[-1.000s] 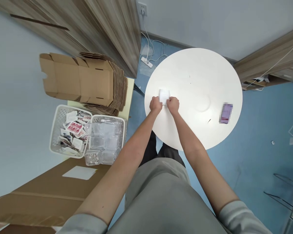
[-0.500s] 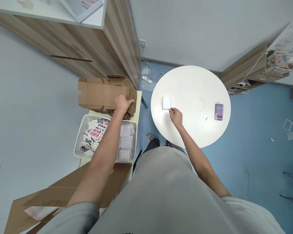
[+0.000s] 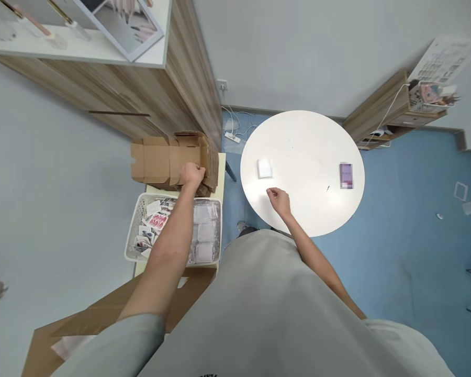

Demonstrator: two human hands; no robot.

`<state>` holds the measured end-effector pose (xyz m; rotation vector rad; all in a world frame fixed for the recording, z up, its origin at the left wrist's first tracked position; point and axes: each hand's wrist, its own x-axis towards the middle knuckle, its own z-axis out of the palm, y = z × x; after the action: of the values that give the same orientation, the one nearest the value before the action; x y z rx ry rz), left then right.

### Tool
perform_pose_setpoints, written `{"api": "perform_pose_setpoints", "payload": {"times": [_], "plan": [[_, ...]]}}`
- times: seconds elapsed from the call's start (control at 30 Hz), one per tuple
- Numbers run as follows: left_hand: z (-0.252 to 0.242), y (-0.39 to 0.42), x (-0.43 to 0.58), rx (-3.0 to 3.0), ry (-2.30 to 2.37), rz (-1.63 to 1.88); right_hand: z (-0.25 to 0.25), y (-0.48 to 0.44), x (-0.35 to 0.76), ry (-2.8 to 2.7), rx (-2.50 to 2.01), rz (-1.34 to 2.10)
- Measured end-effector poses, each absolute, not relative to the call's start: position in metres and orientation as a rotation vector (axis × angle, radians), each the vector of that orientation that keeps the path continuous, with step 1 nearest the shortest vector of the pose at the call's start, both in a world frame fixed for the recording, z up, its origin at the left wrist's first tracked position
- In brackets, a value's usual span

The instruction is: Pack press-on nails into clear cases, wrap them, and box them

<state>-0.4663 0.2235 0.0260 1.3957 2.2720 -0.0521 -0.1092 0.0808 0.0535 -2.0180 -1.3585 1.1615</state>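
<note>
My left hand [image 3: 191,174] reaches out to the left and curls its fingers on the top sheet of a stack of flat cardboard boxes [image 3: 160,159]. My right hand [image 3: 278,200] hovers over the near part of the round white table [image 3: 310,209], fingers loosely curled, nothing visible in it. A small white packet [image 3: 264,168] lies on the table just beyond the right hand, apart from it.
A purple phone [image 3: 346,175] lies on the table's right side. Two white baskets [image 3: 135,222] with small packets and clear bags [image 3: 206,233] sit below the cardboard stack. A wooden cabinet [image 3: 172,89] stands behind; a large brown carton [image 3: 63,324] lies at lower left. Blue floor surrounds the table.
Both hands held the white packet a second ago. The left hand has let go and swung left to the cardboard stack, now gripping it. The right hand has drawn back from the packet.
</note>
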Motion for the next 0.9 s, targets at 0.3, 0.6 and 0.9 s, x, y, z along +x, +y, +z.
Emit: {"api": "perform_pose_setpoints", "payload": {"times": [0.3, 0.6, 0.9], "plan": [[0.074, 0.216, -0.476, 1.3, 2.473, 0.072, 0.06, 0.074, -0.1, -1.365, -1.942, 1.235], [0.182, 0.157, -0.471, 1.351, 2.802, 0.393, 0.058, 0.077, -0.084, -1.373, -1.872, 1.355], [0.179, 0.122, -0.315, 1.995, 2.033, 0.864, 0.08, 0.083, -0.032, -1.183, -1.569, 1.394]]}}
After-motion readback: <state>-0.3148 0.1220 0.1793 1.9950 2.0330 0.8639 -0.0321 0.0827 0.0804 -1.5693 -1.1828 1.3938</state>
